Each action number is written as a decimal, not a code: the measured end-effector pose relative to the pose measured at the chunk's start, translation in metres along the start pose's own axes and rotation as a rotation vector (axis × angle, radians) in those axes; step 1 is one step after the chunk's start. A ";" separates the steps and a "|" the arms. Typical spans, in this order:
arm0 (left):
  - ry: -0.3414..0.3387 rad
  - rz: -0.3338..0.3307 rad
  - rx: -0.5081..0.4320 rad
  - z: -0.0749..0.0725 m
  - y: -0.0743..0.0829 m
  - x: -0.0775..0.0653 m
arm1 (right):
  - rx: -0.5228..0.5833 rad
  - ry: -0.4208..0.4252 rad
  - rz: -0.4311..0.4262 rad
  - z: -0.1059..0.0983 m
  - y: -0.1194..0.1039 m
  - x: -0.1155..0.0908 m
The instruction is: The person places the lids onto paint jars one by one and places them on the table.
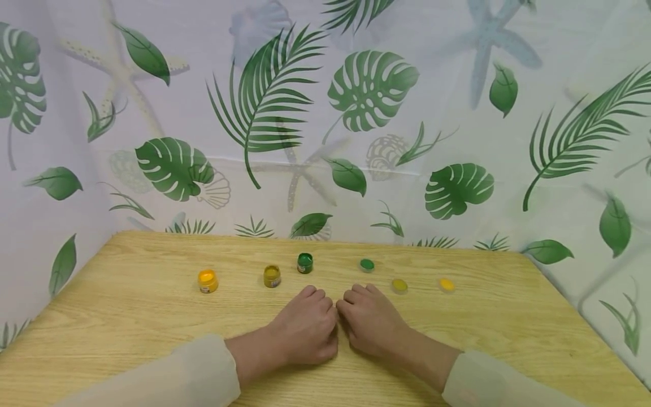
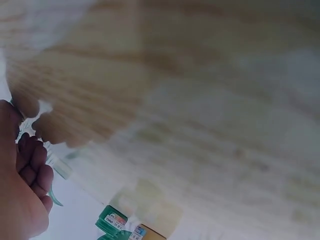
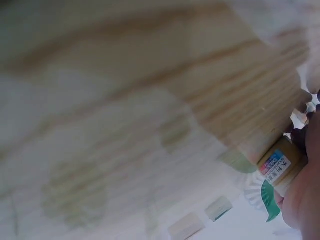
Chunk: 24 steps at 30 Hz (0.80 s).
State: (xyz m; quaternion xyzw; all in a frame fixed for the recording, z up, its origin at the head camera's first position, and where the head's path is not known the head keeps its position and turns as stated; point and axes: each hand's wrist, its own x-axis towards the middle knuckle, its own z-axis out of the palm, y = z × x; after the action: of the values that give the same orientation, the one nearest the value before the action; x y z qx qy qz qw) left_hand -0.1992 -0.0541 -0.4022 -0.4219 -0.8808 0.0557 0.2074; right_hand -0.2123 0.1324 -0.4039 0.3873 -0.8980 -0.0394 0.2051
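Observation:
My left hand rests on the wooden table as a fist, its curled fingers also seen in the left wrist view. Beside it, the right hand lies curled too, with a narrow gap between them. Neither holds anything. Beyond the left hand stand three small uncapped paint jars: yellow, olive and dark green. Past the right hand lie three round lids: green, olive and yellow. In the right wrist view, the olive jar appears beyond the right hand.
The pale wooden table has its far edge against a white cloth backdrop printed with green leaves, shells and starfish. The cloth also covers the left and right sides. Both forearms wear cream sleeves.

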 end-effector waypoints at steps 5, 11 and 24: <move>-0.025 0.013 0.036 -0.005 -0.004 0.000 | 0.027 0.030 -0.078 -0.004 0.007 -0.002; -0.038 0.017 0.062 -0.010 -0.011 -0.010 | 0.076 0.057 -0.226 -0.006 0.018 -0.009; 0.008 -0.097 0.015 -0.010 -0.035 -0.048 | 0.101 0.093 -0.318 -0.005 0.043 -0.043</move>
State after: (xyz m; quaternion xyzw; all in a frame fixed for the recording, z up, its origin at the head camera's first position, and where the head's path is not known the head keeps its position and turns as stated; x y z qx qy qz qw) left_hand -0.1934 -0.1139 -0.3986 -0.3775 -0.8989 0.0506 0.2168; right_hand -0.2132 0.1938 -0.4035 0.5356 -0.8159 -0.0082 0.2177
